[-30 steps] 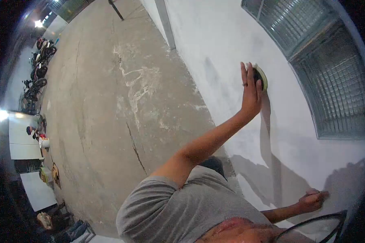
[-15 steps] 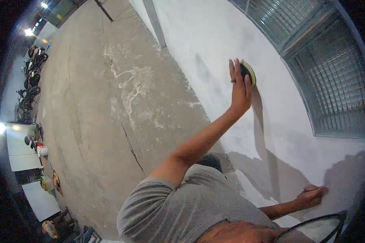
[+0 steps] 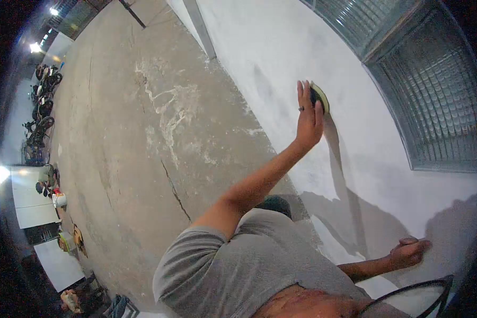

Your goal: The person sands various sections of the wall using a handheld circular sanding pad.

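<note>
My left hand [image 3: 308, 119], with a ring on one finger, is wrapped over a round hand sanding pad [image 3: 318, 99] with a black back and a pale yellowish rim. The pad lies against the white wall [image 3: 281, 47], its face hidden. Lower right, close to the same wall, my right hand [image 3: 409, 252] is closed in a fist; nothing shows in it. Faint grey patches mark the wall around the pad.
Glass-block windows [image 3: 434, 95] are set in the wall at right. Cracked concrete floor [image 3: 122, 132] runs alongside. Motorcycles [image 3: 42, 106] stand at far left, near white panels [image 3: 34, 196]. A person [image 3: 71, 299] is at lower left. A black cord [image 3: 418, 286] loops at lower right.
My left hand and the sanding pad have shifted slightly left along the wall. The view has moved a little. My right hand stays a closed fist.
</note>
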`<move>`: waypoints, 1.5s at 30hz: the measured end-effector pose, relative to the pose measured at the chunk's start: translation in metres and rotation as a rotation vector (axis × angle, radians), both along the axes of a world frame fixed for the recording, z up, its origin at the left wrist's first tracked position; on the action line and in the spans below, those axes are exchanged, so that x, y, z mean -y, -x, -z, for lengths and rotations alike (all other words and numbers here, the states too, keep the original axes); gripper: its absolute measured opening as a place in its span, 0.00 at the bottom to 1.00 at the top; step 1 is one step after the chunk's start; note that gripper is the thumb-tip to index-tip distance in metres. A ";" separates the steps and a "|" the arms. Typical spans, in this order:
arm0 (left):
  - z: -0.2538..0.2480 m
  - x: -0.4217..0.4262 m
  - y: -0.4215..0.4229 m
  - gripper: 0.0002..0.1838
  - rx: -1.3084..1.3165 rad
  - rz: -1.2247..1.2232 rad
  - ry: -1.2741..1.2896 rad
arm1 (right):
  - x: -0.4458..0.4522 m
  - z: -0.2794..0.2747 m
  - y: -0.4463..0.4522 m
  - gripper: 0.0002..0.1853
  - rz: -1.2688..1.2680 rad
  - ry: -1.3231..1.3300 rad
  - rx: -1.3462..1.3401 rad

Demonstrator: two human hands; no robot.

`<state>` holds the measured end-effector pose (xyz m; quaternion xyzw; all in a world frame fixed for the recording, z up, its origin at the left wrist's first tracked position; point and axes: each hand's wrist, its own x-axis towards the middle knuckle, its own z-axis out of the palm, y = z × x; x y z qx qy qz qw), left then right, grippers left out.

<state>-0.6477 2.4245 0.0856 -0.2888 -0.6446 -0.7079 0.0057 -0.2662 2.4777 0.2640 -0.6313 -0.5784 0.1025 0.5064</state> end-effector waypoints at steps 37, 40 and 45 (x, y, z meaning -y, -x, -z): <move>0.047 -0.001 0.016 0.35 0.199 -0.001 0.047 | -0.018 0.017 -0.063 0.10 -0.076 -0.225 0.750; 0.055 0.001 -0.014 0.35 0.245 0.041 0.050 | -0.025 0.023 -0.065 0.07 -0.064 -0.580 0.907; 0.065 -0.014 0.060 0.35 0.240 -0.090 -0.001 | -0.012 0.007 -0.039 0.22 0.015 -0.252 0.455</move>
